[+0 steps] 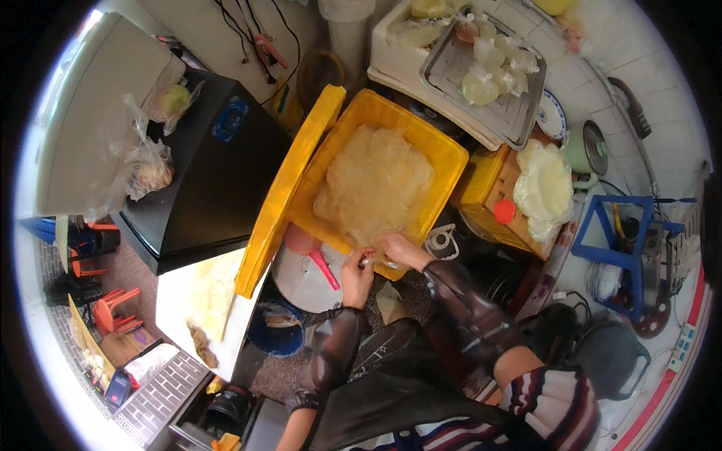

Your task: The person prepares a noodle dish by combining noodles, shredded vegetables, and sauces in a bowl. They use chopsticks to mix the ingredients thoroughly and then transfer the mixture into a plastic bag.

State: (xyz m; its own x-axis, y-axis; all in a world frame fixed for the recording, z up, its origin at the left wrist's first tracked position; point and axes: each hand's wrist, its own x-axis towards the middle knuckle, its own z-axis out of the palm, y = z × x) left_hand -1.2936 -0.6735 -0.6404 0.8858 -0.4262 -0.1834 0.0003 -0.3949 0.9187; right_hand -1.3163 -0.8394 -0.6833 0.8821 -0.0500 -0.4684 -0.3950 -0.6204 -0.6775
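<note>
A yellow plastic bin (pixel 445 152) stands before me, holding a pale mass under clear plastic film (pixel 378 175). At the bin's near corner, my left hand (pixel 358 279) pinches a bit of the film between thumb and fingers. My right hand (pixel 403 251) is just beside it, fingers closed on the gathered film inside the rim. Dark translucent sleeve covers (pixel 465 299) are on both forearms. Propped against the bin's left side is a yellow lid (pixel 290 191). Below the rim, a pink ladle (pixel 321 265) lies on a round pale lid (pixel 293 284).
A metal tray (pixel 445 73) with several tied bags (pixel 496 67) is at the back right. Right of the bin are a wooden board (pixel 502 189) and a green pot (pixel 584 146). A black cabinet (pixel 208 175) stands at left, a blue bucket (pixel 276 332) nearer me.
</note>
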